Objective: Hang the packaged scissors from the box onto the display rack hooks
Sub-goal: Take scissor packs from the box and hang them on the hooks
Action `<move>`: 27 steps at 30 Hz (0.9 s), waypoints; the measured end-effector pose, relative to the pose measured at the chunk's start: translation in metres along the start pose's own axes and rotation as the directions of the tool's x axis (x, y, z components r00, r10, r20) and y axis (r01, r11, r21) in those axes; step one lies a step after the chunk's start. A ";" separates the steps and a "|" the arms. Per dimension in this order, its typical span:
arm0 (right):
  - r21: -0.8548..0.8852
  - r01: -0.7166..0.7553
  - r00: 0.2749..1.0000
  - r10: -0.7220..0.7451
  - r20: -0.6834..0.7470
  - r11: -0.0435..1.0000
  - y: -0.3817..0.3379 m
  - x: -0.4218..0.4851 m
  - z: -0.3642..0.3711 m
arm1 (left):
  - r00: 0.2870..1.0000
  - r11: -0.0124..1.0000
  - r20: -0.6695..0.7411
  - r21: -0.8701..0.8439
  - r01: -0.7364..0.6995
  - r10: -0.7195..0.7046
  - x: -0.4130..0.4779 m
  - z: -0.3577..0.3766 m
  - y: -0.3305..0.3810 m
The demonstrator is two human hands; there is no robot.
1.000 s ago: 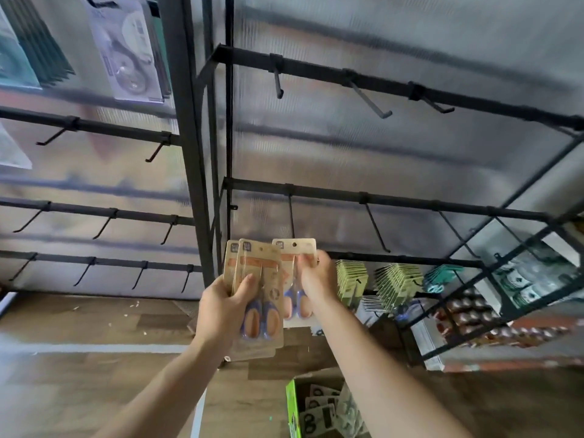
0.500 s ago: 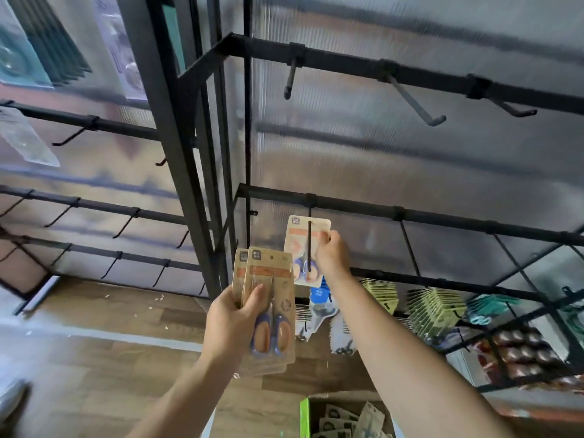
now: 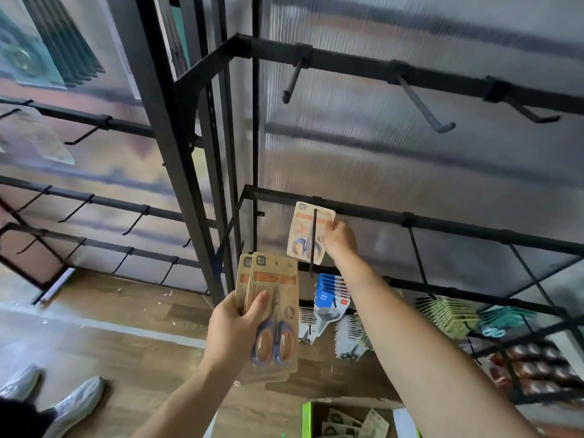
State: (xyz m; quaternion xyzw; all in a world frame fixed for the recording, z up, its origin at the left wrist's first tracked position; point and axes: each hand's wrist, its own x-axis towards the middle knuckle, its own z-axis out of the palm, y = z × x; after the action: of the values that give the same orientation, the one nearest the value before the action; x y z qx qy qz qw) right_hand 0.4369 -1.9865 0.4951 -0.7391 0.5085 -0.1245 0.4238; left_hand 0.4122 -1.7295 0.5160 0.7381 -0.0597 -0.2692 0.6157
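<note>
Sliding the scissors pack (image 3: 306,230) up its hook (image 3: 313,248), we pinch its edge with the right hand (image 3: 340,241), card square (left hand (image 3: 235,333) grips the spare packs (image 3: 279,284)), pushing gently railward

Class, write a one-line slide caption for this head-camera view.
Right hand holds one scissors pack on a rack hook; left hand grips a stack of packs, with the box below.

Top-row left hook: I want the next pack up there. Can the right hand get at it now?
Probably yes: the top-row left hook is bare with open space below it, though the right hand grips a scissors pack.
</note>
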 end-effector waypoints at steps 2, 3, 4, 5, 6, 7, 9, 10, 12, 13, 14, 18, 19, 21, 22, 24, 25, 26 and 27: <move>-0.002 -0.022 1.000 0.022 -0.011 1.000 0.007 -0.014 -0.007 | 1.000 1.000 0.017 -0.004 -0.005 0.005 -0.007 -0.004 0.000; -0.020 0.000 1.000 -0.001 -0.007 1.000 0.012 -0.023 -0.010 | 1.000 1.000 0.023 -0.009 -0.012 0.012 -0.010 -0.006 0.000; -0.029 0.029 1.000 -0.029 0.001 0.999 0.014 -0.035 -0.014 | 0.999 1.000 0.029 -0.018 -0.015 0.015 -0.014 -0.008 0.001; -0.024 0.055 0.998 -0.056 -0.001 0.998 0.016 -0.048 -0.017 | 0.999 1.000 0.037 -0.024 -0.014 0.015 -0.017 -0.009 0.003; -0.008 0.080 0.997 -0.080 -0.007 0.997 0.016 -0.063 -0.021 | 0.999 0.999 0.050 -0.038 -0.011 0.013 -0.020 -0.010 0.004; 0.015 0.101 0.995 -0.101 -0.023 0.995 0.016 -0.078 -0.025 | 0.997 0.999 0.072 -0.051 -0.003 0.007 -0.024 -0.012 0.005; 0.064 0.127 0.992 -0.125 -0.034 0.990 0.014 -0.099 -0.028 | 0.995 0.997 0.101 -0.082 0.008 0.000 -0.027 -0.011 0.006; 0.088 0.139 0.990 -0.136 -0.038 0.986 0.013 -0.113 -0.032 | 0.993 0.996 0.115 -0.091 0.008 0.003 -0.030 -0.011 0.008; 0.138 0.157 0.988 -0.156 -0.022 0.978 0.011 -0.138 -0.036 | 0.992 0.993 0.123 -0.116 -0.003 0.017 -0.035 -0.010 0.011; 0.150 0.173 0.985 -0.174 -0.007 0.973 0.009 -0.151 -0.039 | 0.992 0.992 0.127 -0.123 -0.007 0.022 -0.036 -0.009 0.013; 0.152 0.187 0.981 -0.191 0.011 0.970 0.009 -0.162 -0.042 | 0.991 0.992 0.134 -0.128 -0.003 0.020 -0.038 -0.007 0.014; 0.105 0.187 0.979 -0.194 0.057 0.977 0.012 -0.187 -0.050 | 0.981 0.989 0.192 -0.148 0.013 0.016 -0.045 0.000 0.015; 0.080 0.170 0.982 -0.175 0.070 0.982 0.012 -0.190 -0.052 | 0.980 0.988 0.199 -0.156 0.011 0.021 -0.046 0.000 0.014; 0.052 0.140 0.985 -0.144 0.093 0.989 0.013 -0.195 -0.056 | 0.981 0.987 0.195 -0.162 0.016 0.016 -0.050 0.001 0.014; 0.038 0.139 0.985 -0.142 0.097 0.990 0.014 -0.197 -0.057 | 0.980 0.986 0.197 -0.164 0.027 0.006 -0.050 0.001 0.013; 0.026 0.141 0.986 -0.143 0.090 0.990 0.014 -0.199 -0.056 | 0.976 0.986 0.215 -0.158 0.060 -0.025 -0.049 0.000 0.012; 0.035 0.139 0.987 -0.141 0.082 0.990 0.014 -0.199 -0.056 | 0.973 0.985 0.227 -0.159 0.071 -0.034 -0.049 -0.001 0.012; 0.049 0.134 0.988 -0.137 0.071 0.990 0.014 -0.198 -0.055 | 0.970 0.982 0.240 -0.169 0.080 -0.037 -0.049 -0.002 0.013; 0.068 0.125 0.990 -0.129 0.060 0.990 0.014 -0.197 -0.055 | 0.967 0.980 0.253 -0.180 0.083 -0.036 -0.049 -0.004 0.013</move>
State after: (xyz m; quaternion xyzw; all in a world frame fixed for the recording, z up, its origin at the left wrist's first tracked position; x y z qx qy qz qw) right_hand 0.3050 -1.8465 0.5667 -0.7597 0.4424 -0.1437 0.4544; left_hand 0.3757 -1.7085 0.5446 0.6383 -0.0883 -0.3824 0.6622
